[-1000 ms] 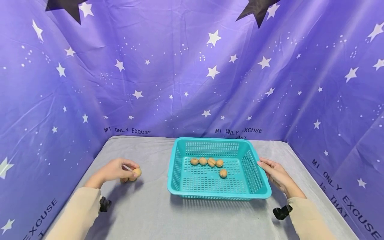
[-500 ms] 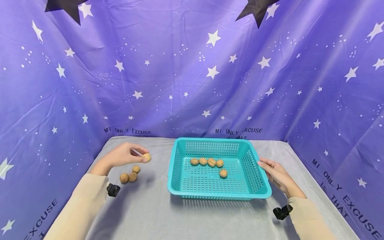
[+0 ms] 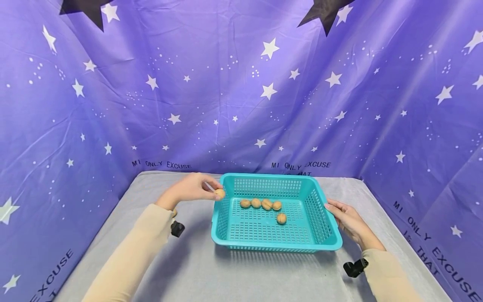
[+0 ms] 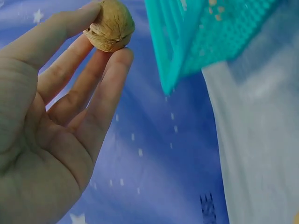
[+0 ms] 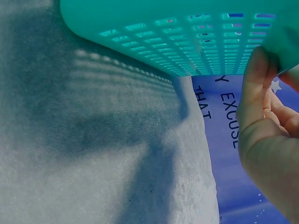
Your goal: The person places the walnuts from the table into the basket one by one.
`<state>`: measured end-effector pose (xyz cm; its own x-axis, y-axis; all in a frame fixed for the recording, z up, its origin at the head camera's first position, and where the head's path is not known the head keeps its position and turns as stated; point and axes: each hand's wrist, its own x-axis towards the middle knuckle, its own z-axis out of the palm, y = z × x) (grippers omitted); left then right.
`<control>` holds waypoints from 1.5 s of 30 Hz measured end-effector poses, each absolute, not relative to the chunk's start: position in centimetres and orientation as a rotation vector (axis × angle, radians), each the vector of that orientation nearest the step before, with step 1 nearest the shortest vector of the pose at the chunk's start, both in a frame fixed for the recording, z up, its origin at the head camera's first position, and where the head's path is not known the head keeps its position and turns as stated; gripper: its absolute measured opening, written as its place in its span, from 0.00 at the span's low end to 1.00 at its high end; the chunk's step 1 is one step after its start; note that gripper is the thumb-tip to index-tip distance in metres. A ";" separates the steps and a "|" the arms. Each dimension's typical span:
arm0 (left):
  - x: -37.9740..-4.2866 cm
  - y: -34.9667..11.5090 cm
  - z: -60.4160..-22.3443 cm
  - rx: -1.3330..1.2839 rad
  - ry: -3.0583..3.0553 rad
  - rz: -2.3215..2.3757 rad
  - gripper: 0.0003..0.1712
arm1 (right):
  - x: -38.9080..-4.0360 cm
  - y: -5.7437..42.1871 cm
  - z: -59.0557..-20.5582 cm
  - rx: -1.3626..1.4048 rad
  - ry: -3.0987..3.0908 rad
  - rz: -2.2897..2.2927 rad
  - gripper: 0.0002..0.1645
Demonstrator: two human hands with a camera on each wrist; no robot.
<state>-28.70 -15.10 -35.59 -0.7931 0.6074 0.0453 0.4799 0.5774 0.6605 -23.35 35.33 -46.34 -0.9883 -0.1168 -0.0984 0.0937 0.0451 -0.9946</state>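
Fingertips of the left hand (image 3: 190, 187) pinch one walnut (image 4: 112, 25), thumb on one side and fingers on the other, with no more gap than the shell fills. We see the palm hollow behind it. Just right of that grip, the blue-green basket (image 3: 275, 246) begins; in the left wrist view, the walnut is apart from its rim. Farther right of those fingers, on the basket's floor, we find a row of four walnuts (image 3: 266, 204), with a lone walnut (image 3: 281, 218) nearer us. Across the basket, the right hand (image 3: 347, 218) holds the far rim between thumb and fingers. Back under the left wrist, we glimpse a half-hidden walnut (image 3: 174, 213) on the grey cloth (image 3: 264, 277).

We judge the pinch to be the weak point: a round shell held by the tips alone could slip, or be knocked loose if the knuckles catch the rim. Dropped hard, it could scatter the row.

Beyond both hands, we read "MI ONLY EXCUSE" twice on the purple curtain (image 3: 211, 105), and "IS THAT" below it at right. We make out no brand on the basket.
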 end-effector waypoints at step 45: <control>-32.2 2.5 -42.5 0.898 2.444 0.711 0.16 | -23.4 35.4 -46.6 0.007 2.163 -2.076 0.44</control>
